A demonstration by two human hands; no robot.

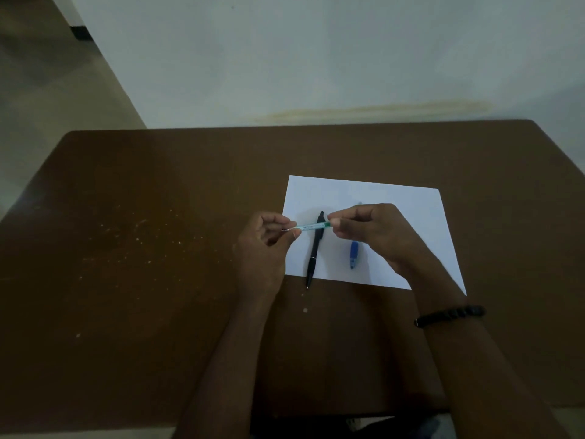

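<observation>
A thin green pen [311, 227] is held level above a white sheet of paper [408, 223]. My left hand [264, 245] pinches its pointed left end, and my right hand [370, 229] pinches its right end between thumb and fingers. Under the green pen a black pen [313, 258] lies lengthwise on the paper, its tip over the paper's near edge. A blue pen [354, 255] lies on the paper to the right, partly hidden by my right hand.
The paper lies on a brown table [142, 248] with pale specks at left. A pale wall rises just behind the table's far edge. A black bead bracelet [449, 315] is on my right wrist.
</observation>
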